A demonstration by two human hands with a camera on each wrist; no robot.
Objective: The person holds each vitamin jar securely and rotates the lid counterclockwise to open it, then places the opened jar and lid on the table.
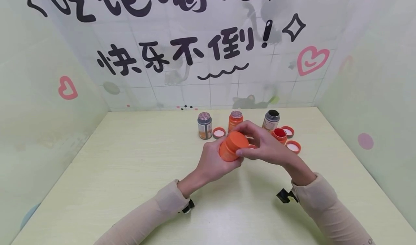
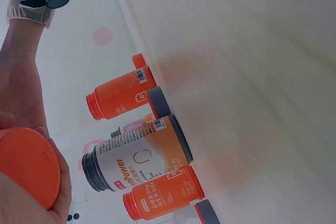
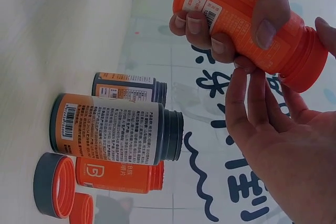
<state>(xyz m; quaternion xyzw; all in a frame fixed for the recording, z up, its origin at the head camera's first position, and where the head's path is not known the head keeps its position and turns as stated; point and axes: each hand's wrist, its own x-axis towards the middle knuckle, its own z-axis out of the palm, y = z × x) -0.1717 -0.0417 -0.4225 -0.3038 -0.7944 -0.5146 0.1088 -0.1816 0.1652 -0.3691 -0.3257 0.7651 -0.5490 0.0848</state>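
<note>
My left hand (image 1: 217, 162) grips an orange pill bottle (image 3: 247, 19), which is tilted in the head view with its cap toward the camera. In the right wrist view my fingers wrap round the bottle's printed body. My right hand (image 1: 269, 145) has its thumb and fingers round the orange cap (image 1: 238, 140), which sits on the bottle. Behind the hands stand a grey bottle (image 1: 204, 127) and an orange bottle (image 1: 235, 121), both with patterned seals over their mouths. Another grey bottle (image 1: 271, 121), with a dark mouth, and an uncapped orange bottle (image 1: 279, 135) stand to the right.
Loose caps lie among the bottles: one cap (image 1: 219, 132) beside the left grey bottle, another cap (image 1: 287, 131) and a third cap (image 1: 293, 147) at the right. The pale table (image 1: 130, 158) meets a lettered back wall (image 1: 182, 93) and side walls.
</note>
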